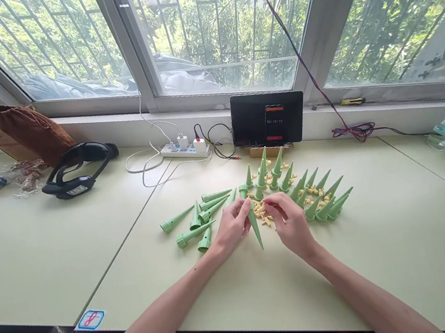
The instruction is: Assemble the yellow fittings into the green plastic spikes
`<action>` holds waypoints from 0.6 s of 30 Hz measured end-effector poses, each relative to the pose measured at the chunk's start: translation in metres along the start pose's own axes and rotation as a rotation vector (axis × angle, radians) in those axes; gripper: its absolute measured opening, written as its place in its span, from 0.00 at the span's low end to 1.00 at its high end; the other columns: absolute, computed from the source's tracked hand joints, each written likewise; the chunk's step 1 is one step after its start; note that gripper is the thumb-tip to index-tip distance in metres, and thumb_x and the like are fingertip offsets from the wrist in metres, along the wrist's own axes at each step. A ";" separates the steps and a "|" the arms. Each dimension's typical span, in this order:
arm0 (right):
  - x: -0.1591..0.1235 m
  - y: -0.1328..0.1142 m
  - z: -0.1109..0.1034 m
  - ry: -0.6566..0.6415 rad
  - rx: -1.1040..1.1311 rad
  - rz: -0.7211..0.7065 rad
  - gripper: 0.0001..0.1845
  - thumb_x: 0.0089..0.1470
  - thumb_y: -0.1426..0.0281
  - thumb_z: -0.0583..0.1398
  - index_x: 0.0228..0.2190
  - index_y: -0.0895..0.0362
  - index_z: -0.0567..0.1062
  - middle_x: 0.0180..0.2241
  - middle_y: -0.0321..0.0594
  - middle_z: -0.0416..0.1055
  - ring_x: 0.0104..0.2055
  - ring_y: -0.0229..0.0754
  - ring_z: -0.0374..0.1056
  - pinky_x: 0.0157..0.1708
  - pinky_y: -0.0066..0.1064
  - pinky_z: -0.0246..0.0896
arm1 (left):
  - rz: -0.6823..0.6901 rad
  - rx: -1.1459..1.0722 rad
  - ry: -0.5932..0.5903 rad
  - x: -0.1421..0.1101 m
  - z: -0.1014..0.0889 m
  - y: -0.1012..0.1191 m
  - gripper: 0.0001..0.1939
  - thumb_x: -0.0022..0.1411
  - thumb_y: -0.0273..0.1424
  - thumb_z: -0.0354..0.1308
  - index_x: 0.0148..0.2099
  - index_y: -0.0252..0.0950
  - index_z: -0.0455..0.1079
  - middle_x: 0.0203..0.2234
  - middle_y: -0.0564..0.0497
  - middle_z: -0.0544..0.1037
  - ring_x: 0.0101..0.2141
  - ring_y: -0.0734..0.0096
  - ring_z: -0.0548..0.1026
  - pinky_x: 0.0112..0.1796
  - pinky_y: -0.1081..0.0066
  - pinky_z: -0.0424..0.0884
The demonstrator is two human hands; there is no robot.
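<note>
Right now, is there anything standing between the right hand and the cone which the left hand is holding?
Nothing visible blocks the right hand from the cone in the left hand. The yellow pieces showing in the gap seem to lie lower, on the table.

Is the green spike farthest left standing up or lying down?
Lying down: the green spike rests on its side along the table, its narrow tip toward the picture's right.

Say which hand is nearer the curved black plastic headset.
Left. The left hand, holding a tapered green plastic spike, is right of the headset and closer to the camera; the right hand is farther right, beside small yellow plastic pieces.
</note>
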State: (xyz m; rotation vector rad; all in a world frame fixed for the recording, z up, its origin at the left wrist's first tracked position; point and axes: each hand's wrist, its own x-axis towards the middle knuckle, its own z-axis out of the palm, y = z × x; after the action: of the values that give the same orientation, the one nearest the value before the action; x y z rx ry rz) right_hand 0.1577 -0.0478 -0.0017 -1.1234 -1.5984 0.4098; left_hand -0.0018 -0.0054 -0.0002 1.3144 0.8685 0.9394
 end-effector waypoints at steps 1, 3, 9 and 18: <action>0.000 0.000 0.000 0.005 -0.005 0.000 0.08 0.67 0.70 0.52 0.39 0.53 0.72 0.36 0.42 0.69 0.36 0.42 0.68 0.35 0.34 0.67 | -0.001 0.003 -0.003 0.000 0.000 0.000 0.21 0.62 0.51 0.56 0.35 0.36 0.67 0.21 0.56 0.65 0.16 0.79 0.60 0.16 0.75 0.53; 0.000 0.000 0.000 0.013 -0.010 -0.004 0.08 0.66 0.70 0.52 0.39 0.53 0.72 0.36 0.42 0.70 0.36 0.42 0.68 0.35 0.34 0.67 | 0.000 0.011 -0.012 0.000 0.000 0.000 0.21 0.62 0.51 0.56 0.36 0.36 0.68 0.20 0.56 0.65 0.15 0.78 0.61 0.16 0.75 0.53; 0.001 0.000 0.000 0.016 -0.031 -0.010 0.09 0.67 0.69 0.52 0.38 0.53 0.72 0.36 0.42 0.69 0.36 0.43 0.68 0.35 0.34 0.68 | 0.005 0.013 -0.018 0.000 0.000 0.002 0.22 0.61 0.52 0.57 0.35 0.36 0.68 0.19 0.55 0.66 0.14 0.77 0.62 0.15 0.74 0.53; 0.000 0.001 0.000 0.008 0.007 -0.003 0.07 0.66 0.70 0.54 0.39 0.53 0.72 0.37 0.42 0.69 0.38 0.42 0.68 0.38 0.35 0.70 | 0.012 0.010 -0.003 -0.001 0.000 0.000 0.20 0.63 0.50 0.56 0.36 0.37 0.67 0.16 0.58 0.65 0.12 0.78 0.60 0.15 0.75 0.54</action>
State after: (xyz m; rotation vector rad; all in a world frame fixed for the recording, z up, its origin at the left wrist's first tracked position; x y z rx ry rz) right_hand 0.1581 -0.0472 -0.0023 -1.1156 -1.5906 0.4078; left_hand -0.0022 -0.0062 0.0000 1.3311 0.8648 0.9431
